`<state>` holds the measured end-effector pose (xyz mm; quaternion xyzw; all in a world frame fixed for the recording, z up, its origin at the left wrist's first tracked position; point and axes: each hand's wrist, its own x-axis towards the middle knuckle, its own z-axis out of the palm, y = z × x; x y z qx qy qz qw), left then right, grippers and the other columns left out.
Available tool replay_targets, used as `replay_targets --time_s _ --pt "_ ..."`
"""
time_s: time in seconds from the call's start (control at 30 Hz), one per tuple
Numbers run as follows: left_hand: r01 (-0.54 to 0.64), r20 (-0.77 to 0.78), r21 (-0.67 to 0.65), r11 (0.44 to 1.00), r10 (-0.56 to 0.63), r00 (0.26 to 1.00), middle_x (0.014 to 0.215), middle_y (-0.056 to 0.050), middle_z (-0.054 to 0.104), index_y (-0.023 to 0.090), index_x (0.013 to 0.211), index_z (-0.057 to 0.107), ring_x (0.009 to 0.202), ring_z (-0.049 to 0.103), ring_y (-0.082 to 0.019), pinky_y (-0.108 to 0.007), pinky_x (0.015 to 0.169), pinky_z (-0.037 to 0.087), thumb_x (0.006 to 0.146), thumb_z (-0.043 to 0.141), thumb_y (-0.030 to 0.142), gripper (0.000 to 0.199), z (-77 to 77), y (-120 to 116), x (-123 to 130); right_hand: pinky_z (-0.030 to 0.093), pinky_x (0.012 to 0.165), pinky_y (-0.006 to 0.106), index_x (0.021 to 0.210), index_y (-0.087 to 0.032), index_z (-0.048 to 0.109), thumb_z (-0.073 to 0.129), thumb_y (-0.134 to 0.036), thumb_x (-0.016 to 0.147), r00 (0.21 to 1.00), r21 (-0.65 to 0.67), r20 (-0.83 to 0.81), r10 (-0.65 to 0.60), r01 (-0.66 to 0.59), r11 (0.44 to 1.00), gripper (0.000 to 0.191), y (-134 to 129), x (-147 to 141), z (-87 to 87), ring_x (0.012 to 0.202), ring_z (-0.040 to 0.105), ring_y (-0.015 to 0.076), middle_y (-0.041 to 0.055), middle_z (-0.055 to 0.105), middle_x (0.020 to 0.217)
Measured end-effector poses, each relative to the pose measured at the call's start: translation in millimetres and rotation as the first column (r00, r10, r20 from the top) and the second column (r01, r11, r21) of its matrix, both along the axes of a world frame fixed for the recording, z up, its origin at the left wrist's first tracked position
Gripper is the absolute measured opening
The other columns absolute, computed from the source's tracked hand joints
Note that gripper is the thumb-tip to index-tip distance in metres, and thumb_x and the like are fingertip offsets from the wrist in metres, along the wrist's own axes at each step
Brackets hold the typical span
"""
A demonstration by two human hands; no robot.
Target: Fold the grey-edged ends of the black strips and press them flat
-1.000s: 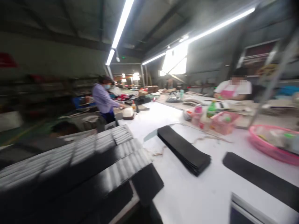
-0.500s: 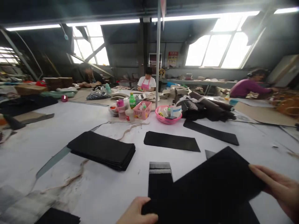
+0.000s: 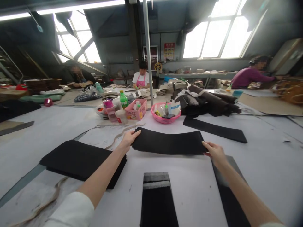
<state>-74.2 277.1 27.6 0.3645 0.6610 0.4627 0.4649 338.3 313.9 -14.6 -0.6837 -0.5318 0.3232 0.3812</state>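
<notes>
A black rectangular piece of sheet material (image 3: 168, 142) stretches between my two hands in the middle of the table. My left hand (image 3: 129, 138) pinches its left end, where several layered edges show. At the right end, my right hand (image 3: 215, 152) grips the edge between thumb and fingers. I cannot tell whether the sheet rests on the small pile that lay there or hangs just above it. Below my left forearm is a thick stack of black pieces (image 3: 73, 159), partly covered by the arm. A black strip with grey bands (image 3: 157, 201) lies nearest me.
Another black strip (image 3: 227, 189) lies under my right forearm, and one more (image 3: 214, 128) farther back. A pink basket (image 3: 165, 118), a pink box (image 3: 136, 112) and a green bottle (image 3: 123, 99) stand behind, near a metal pole (image 3: 148, 53). Several people sit beyond.
Both hands have moved forward with the black sheet, from close to me to the small pile's spot. The strip with grey bands is uncovered. My view has shifted.
</notes>
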Motion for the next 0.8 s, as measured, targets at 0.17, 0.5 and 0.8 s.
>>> replay_targets --time_s 0.17,0.5,0.8 --pt "-0.032 -0.079 -0.102 0.994 0.024 0.997 0.083 -0.008 0.067 0.012 0.089 0.06 0.066 0.066 -0.019 -0.03 0.052 0.058 0.064 0.082 0.028 0.037 -50.8 24.2 13.7 0.045 0.053 0.028 0.059 -0.019 0.063 0.058 -0.036 0.078 0.964 -0.042 0.259 -0.05 0.063 0.997 0.026 36.8 -12.4 -41.3 0.059 0.062 0.0222 0.0036 0.058 0.05" --pt "-0.033 -0.491 -0.128 0.991 -0.034 0.87 0.075 -0.006 0.067 0.013 0.101 0.056 0.057 0.066 -0.02 -0.027 0.051 0.053 0.08 0.066 0.025 0.026 -71.9 30.5 4.9 0.042 0.061 0.031 0.079 -0.017 0.069 0.055 -0.04 0.088 0.834 -0.089 0.55 -0.049 0.117 0.989 0.028 33.3 -1.7 -47.5 0.074 0.065 0.0271 0.0099 0.067 0.072" --pt "0.081 -0.9 -0.088 0.993 -0.114 0.422 0.128 -0.017 0.045 0.017 0.125 0.048 0.118 0.049 -0.036 -0.046 0.096 0.043 0.078 0.068 0.021 0.051 -48.7 -11.8 34.2 0.04 0.071 0.029 0.121 -0.014 0.056 0.049 -0.034 0.095 0.726 -0.047 0.683 0.079 -0.064 0.997 0.033 -14.0 -2.4 -18.8 0.091 0.061 0.0216 0.0145 0.06 0.112"
